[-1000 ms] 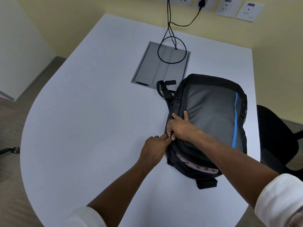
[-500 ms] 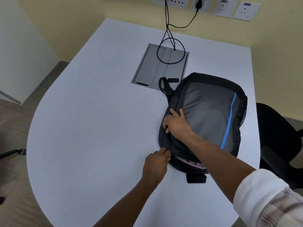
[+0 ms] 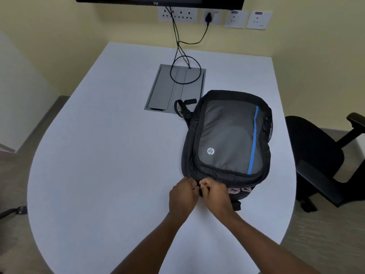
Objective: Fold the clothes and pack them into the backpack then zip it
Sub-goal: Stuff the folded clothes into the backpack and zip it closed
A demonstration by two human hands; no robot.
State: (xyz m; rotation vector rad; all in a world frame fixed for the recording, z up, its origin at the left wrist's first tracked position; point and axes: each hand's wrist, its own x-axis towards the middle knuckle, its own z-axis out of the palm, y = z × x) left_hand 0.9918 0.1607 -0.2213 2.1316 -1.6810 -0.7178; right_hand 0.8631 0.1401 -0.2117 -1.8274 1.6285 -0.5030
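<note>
Taking the backpack as reference: it lies flat on the white table, front panel up, toward the table's right side, with its open end nearest you. At the left of that near edge, your left hand is curled, fingers bunched against the bag's corner; it appears to pinch the fabric or zip track there, though what exactly sits between the fingers cannot be made out. Immediately to its right and touching it, your right hand is likewise closed in a pinch on the same edge, judged to be on the zip pull, which itself is hidden under the fingers. Further right along the near edge, pale pink clothing shows through a gap in the opening. Assessment: folding and packing look complete, with no garments lying on the table around the backpack; zipping is in hand, and the stretch right of your hands remains open. Not verifiable: the zip slider's position, how much track is closed on the bag's left flank, and the contents' folding.
</note>
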